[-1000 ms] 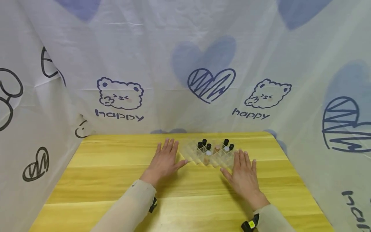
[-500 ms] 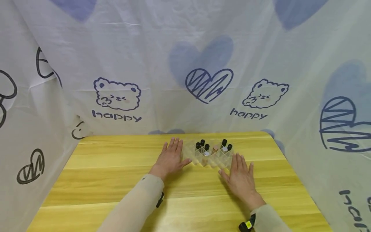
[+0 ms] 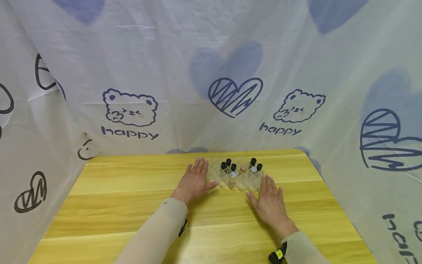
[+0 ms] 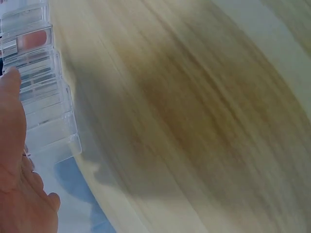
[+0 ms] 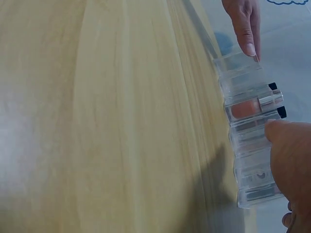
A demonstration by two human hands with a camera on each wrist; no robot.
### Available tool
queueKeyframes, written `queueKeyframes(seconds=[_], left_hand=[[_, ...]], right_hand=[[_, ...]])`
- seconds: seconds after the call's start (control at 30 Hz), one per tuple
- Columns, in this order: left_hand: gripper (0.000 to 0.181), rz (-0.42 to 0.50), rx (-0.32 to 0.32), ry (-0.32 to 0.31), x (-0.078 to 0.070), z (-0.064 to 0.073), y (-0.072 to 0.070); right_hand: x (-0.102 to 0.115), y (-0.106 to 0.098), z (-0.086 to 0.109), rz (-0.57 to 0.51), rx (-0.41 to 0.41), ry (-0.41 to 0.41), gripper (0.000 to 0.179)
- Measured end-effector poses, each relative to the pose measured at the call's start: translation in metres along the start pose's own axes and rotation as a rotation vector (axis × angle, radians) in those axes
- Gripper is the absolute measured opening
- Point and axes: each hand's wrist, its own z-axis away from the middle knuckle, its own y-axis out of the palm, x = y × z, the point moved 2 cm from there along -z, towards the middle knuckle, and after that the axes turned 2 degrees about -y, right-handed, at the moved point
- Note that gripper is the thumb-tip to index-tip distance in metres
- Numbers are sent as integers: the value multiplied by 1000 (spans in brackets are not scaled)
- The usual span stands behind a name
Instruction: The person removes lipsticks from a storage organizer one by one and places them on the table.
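Observation:
A clear plastic organizer (image 3: 213, 176) with diamond-shaped compartments stands at the far side of the table. Small cosmetic tubes stand upright in it, several with black caps (image 3: 253, 161). One pinkish tube (image 5: 245, 109) with a silver cap shows through the front wall. My left hand (image 3: 194, 182) lies along the organizer's left end, fingers straight, thumb at the front corner. At the right end is my right hand (image 3: 272, 206), its fingers straight and pointing away, thumb near the front edge. In the left wrist view the thumb (image 4: 10, 82) overlaps the organizer's front.
The yellow wood-grain table (image 3: 132, 205) extends to the left, right and front of the organizer. Behind it hangs a whitish cloth (image 3: 184, 121) with hearts and bear faces, which also closes off both sides.
My left hand has moved right, up against the organizer's left end. The right hand has shifted slightly left, and the whole head view has drifted a little.

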Motion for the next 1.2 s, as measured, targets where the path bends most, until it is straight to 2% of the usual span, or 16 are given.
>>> queueKeyframes(seconds=[0.23, 0.47, 0.83, 1.2], left_hand=[[96, -4, 1, 3, 1, 5, 0], [95, -5, -41, 15, 6, 16, 2], [93, 24, -99, 15, 15, 44, 8], [93, 44, -134, 17, 23, 82, 7]], right_hand=[[5, 2, -2, -16, -7, -14, 95], [10, 2, -3, -27, 1, -33, 96], [19, 7, -2, -35, 24, -66, 94], [36, 10, 7, -19, 11, -137, 93]])
